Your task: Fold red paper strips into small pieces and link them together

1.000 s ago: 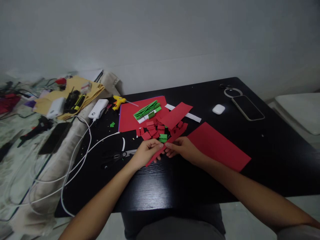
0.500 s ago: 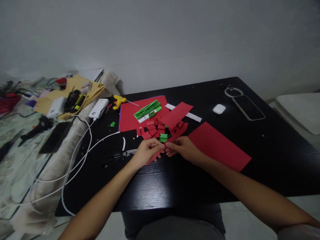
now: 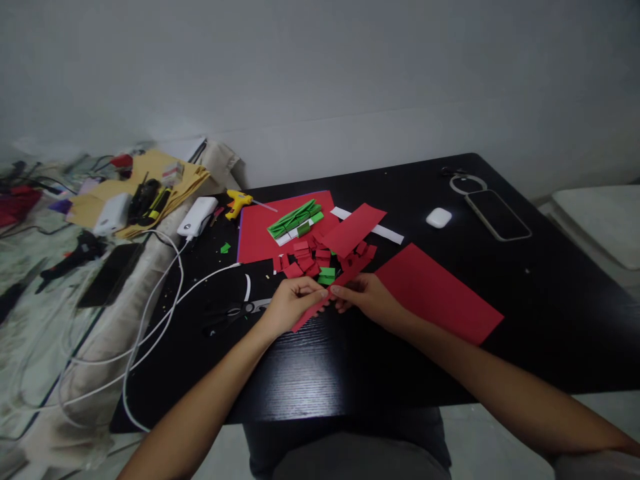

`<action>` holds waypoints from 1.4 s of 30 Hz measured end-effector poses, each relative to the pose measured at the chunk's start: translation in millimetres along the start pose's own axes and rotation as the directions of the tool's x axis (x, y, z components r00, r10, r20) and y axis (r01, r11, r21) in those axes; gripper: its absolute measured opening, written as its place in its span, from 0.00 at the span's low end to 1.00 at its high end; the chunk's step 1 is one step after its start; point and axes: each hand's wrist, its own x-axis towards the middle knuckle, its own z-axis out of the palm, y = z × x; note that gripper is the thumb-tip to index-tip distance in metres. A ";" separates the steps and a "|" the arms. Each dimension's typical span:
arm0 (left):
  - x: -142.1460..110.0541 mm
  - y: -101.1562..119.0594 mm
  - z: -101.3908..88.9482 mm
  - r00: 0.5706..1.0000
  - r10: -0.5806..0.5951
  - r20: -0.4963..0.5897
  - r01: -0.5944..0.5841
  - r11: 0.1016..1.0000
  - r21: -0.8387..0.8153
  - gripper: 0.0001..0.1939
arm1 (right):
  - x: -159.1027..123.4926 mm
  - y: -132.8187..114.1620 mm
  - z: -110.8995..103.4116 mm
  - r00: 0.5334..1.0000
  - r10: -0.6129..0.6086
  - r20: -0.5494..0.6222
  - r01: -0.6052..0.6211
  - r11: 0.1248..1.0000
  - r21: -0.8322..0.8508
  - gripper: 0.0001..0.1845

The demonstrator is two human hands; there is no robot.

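Both hands pinch one narrow red paper strip (image 3: pixel 354 268) that slants across the front middle of the table. My left hand (image 3: pixel 296 301) is closed on its lower part, thumb on top. Close beside it, my right hand (image 3: pixel 367 297) grips the strip with the thumb pressed near the left thumb. Just beyond the fingers lies a pile of small folded red paper pieces (image 3: pixel 305 257) with a green folded piece (image 3: pixel 327 275). A wider red paper piece (image 3: pixel 355 230) rests over the pile. The scissors (image 3: pixel 245 309) lie left of my left hand, partly hidden by it.
A large red sheet (image 3: pixel 440 293) lies under my right forearm. Green folded strips (image 3: pixel 295 219) rest on another red sheet (image 3: pixel 255 233). A yellow glue gun (image 3: pixel 239 203), white power bank (image 3: pixel 197 217) and cables stand left. A white earbud case (image 3: pixel 439 217) and phone (image 3: pixel 499 215) lie right.
Hardly anything differs. Both hands keep their pinch on the red strip, with only slight finger shifts.
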 end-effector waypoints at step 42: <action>-0.7 6.1 2.1 1.000 -0.010 -0.005 0.010 0.999 0.034 0.14 | 4.9 -16.9 -21.3 0.975 -0.108 -0.192 0.108 0.994 -0.010 0.17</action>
